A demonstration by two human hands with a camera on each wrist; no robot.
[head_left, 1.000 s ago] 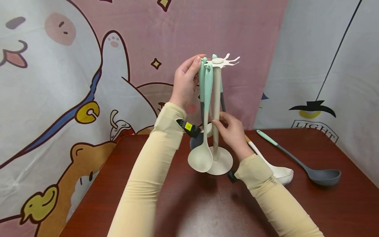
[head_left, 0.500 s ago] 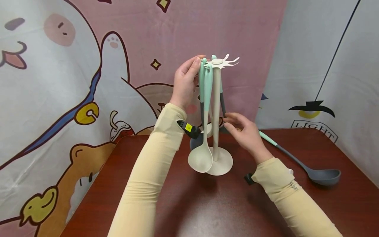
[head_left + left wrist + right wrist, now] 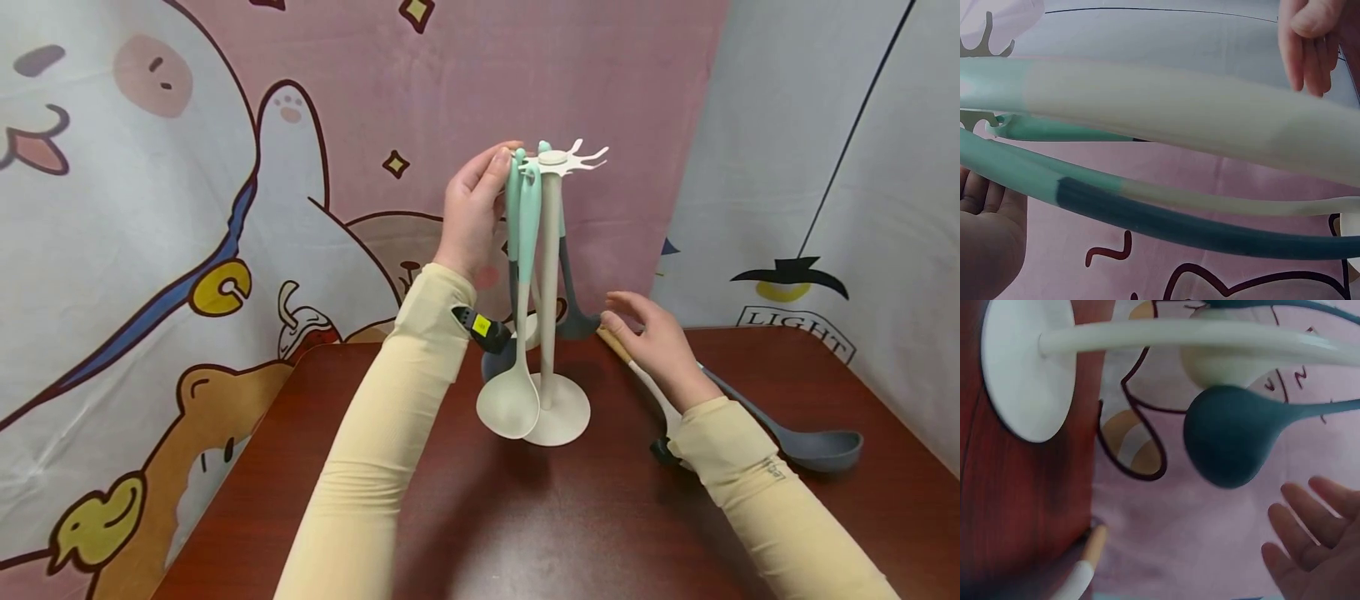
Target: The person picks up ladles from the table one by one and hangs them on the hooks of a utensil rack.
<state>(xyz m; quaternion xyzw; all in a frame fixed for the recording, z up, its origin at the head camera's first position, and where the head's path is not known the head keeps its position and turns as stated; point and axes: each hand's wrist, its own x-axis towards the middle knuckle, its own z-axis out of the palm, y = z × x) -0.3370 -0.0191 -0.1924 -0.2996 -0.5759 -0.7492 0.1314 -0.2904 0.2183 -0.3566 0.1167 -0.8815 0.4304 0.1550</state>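
A cream utensil stand with a round base and hooked top stands upright on the table. My left hand pinches the left side of its hooked top, right beside the mint handle ends. On the stand hang a cream ladle at the front and a grey-headed utensil at the back right. Others hang behind, including a dark-shafted one in the left wrist view. My right hand is off the stand, fingers loosely bent and holding nothing. In the right wrist view, this right hand is near a dark rounded head.
On the reddish-brown table, a white utensil with a wooden handle lies partly under my right hand and wrist. A grey ladle lies farther right. A printed cloth hangs behind the table.
My right hand has let go near the stand's pole and moved right, away from it. The grey-headed utensil at the back now shows. My left hand stays in place.
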